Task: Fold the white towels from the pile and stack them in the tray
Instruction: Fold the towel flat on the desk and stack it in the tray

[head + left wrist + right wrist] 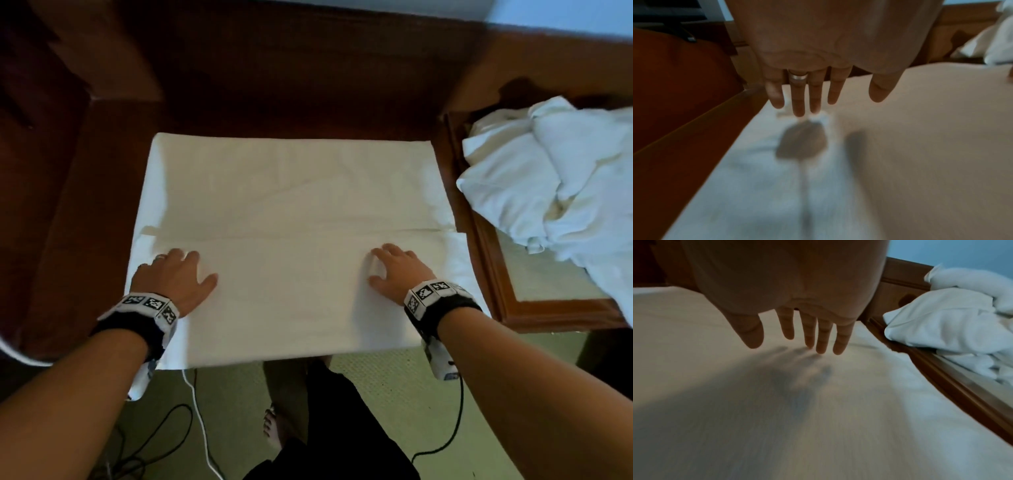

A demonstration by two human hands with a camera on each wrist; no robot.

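A domestic or hotel-type room, indicated by dark polished wooden furniture, a wood-framed glass-topped side table bearing crumpled white linen, green carpet with trailing cables, and a pale blue wall.

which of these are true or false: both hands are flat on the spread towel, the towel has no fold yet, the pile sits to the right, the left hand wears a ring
1. Both hands are on the spread towel: true. The left hand and right hand are on it, fingers extended.
2. No fold yet: false. Its near part is folded over.
3. The pile sits to the right: true.
4. The left hand wears a ring: true.
5. The right hand grips the pile: false. It is on the towel.
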